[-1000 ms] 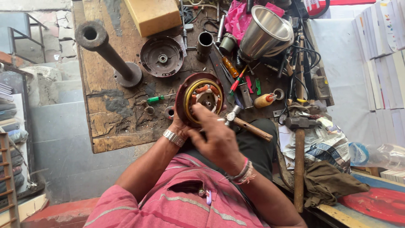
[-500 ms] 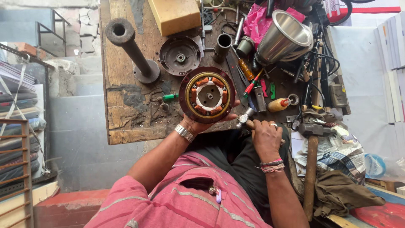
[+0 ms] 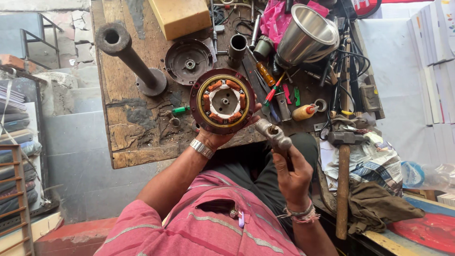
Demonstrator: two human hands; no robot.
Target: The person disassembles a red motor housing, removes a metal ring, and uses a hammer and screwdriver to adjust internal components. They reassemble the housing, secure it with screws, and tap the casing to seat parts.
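Note:
My left hand [image 3: 219, 136] holds a round dark-red motor housing [image 3: 222, 101] from beneath, tilted up so its copper windings and brass ring face me, at the near edge of the wooden workbench [image 3: 130, 137]. A metal watch sits on that wrist. My right hand [image 3: 291, 176], with thread bands at the wrist, grips the handle of a small hammer [image 3: 273, 134] whose grey metal head points toward the housing's lower right rim, just short of it.
A steel post on a round base [image 3: 128, 59], a dark round cover plate [image 3: 188, 61], a yellow block [image 3: 182, 16], a steel cup [image 3: 305, 35], screwdrivers [image 3: 261, 71], a small bottle [image 3: 303, 112] and cables crowd the bench. A large wooden-handled hammer [image 3: 342, 185] lies at right beside cloth.
My right hand left the housing, picked up the small hammer and now raises it beside the housing. My left hand tilted the housing up to face me.

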